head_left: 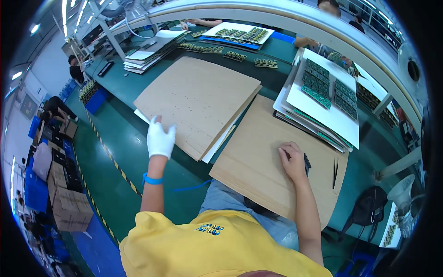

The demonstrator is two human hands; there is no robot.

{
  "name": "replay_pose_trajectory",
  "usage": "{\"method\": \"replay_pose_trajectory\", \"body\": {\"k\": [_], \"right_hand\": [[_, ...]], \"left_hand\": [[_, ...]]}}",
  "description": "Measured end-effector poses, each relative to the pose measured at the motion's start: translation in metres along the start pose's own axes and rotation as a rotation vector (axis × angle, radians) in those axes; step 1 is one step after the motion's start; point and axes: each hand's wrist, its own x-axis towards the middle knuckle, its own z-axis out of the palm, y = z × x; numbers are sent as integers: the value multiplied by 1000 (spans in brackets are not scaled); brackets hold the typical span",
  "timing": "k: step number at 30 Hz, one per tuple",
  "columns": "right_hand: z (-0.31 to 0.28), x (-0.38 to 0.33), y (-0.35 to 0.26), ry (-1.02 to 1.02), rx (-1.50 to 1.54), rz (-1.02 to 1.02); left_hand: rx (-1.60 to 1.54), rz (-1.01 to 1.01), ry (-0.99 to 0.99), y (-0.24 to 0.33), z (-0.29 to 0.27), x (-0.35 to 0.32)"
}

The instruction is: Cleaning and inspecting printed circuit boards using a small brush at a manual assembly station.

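Observation:
My left hand (160, 140), in a white glove with bare fingertips and a blue wristband, is open with thumb and fingers apart. It is by the near-left edge of a brown cardboard sheet (198, 99) dotted with small dark specks, lying on white sheets. Bare and curled, my right hand (291, 160) rests over a second cardboard sheet (254, 152) in front of me. Its fingertips are bent under, so what they hold, if anything, is hidden. Beside that hand lies a dark part with a toothed edge (307, 161). Dark tweezers (335, 173) lie farther right.
Green circuit boards (316, 81) sit on stacked white sheets at right. More boards (242, 33) lie at the back, near other people's hands. A white rail (258, 15) crosses above the green table. A black bag (369, 206) is at right; cartons (69, 207) stand left.

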Motion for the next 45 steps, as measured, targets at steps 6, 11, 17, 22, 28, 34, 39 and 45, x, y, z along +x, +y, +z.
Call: {"method": "replay_pose_trajectory", "body": {"k": [6,11,17,22,28,34,39,45], "right_hand": [[-1,-3,0,-24,37,45],[-2,-5,-4,-49,20,27],[-2,-3,-3,-32,55,26],[-2,-2,-5,-49,72,70],[-1,-1,-7,-34,70,49],[-1,-3,-3,-19,65,98],[1,1,-1,-25,32,72],[-2,2,-4,-29,13,89]], "left_hand": [[-363,-569,-15,-94,62,16],[-693,-617,38,-33,73,-35],[-719,-710,116,-4,60,-35],[-782,-697,131,-9,63,-37],[-875,-466,351,-38,75,-28],[-1457,-534,367,-12,41,-11],[-1619,-586,213,-22,31,-24],[-1533,-789,224,-105,16,-7]]}}
